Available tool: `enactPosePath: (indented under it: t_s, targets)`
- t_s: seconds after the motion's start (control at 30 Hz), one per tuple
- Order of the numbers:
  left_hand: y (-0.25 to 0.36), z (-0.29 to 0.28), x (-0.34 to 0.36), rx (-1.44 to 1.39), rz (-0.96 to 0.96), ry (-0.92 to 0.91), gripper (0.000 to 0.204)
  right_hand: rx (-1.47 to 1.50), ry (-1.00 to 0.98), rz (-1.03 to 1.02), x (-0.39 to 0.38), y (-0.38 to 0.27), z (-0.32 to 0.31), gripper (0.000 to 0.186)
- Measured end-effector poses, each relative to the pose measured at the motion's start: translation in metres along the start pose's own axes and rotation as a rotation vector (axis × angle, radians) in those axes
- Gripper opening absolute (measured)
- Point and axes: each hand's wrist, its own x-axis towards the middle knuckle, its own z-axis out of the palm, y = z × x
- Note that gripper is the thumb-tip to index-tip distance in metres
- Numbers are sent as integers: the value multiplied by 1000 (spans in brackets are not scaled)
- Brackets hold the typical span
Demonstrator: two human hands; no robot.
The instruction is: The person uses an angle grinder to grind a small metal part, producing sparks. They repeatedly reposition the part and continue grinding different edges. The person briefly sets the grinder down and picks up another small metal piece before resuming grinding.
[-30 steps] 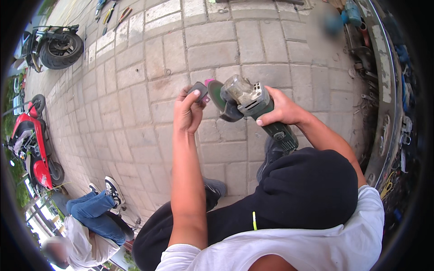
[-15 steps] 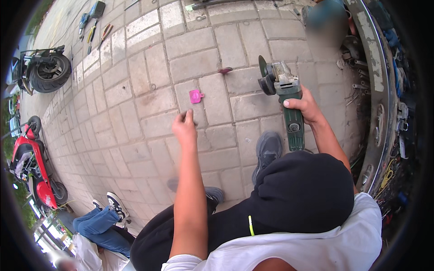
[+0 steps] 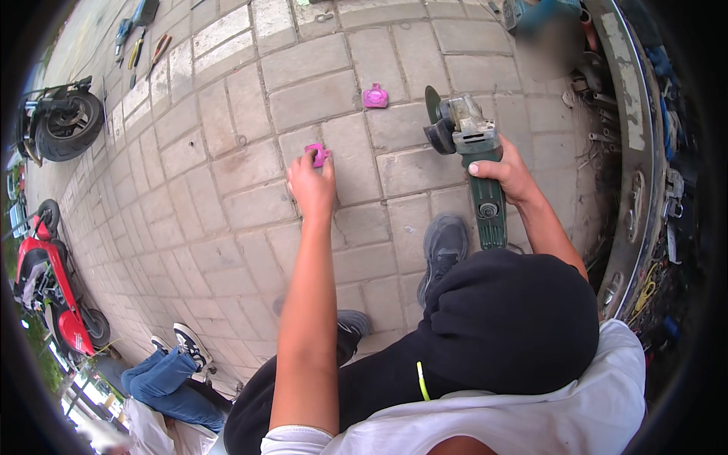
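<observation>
My left hand [image 3: 311, 178] reaches down to a pink piece [image 3: 318, 154] on the grey paving, fingertips closed around its edges. A second pink piece [image 3: 375, 96] lies flat farther forward. My right hand [image 3: 506, 171] grips the green body of an angle grinder [image 3: 485, 193]; its disc [image 3: 433, 106] is at the upper left of the tool, held apart from both pink pieces.
Pliers [image 3: 158, 53], a blue drill [image 3: 135, 26], a black motorcycle wheel [image 3: 68, 121] and a red scooter [image 3: 49, 277] are to the left. A person in jeans [image 3: 178, 387] is at lower left. A metal edge [image 3: 637, 136] with clutter runs along the right.
My left hand let go of the dark piece it held, which now lies farther forward showing pink, and has moved onto the other pink piece. The grinder has swung rightward and more upright.
</observation>
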Motion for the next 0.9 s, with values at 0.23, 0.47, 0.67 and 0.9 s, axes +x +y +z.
enactPosePath:
  t_s: [0.23, 0.47, 0.67, 0.9]
  targets:
    - [7, 3, 6, 204, -92, -47, 64, -153, 216, -108, 0, 4, -5, 57]
    - [2, 19, 13, 95, -144, -39, 57, -130, 224, -100, 2, -2, -4, 54]
    - [-5, 20, 7, 132, -76, 1, 59, -206, 227, -123, 8, 2, -7, 56]
    - [2, 19, 4, 74, -176, 16, 65, -752, 260, -315, 29, -1, 0, 70]
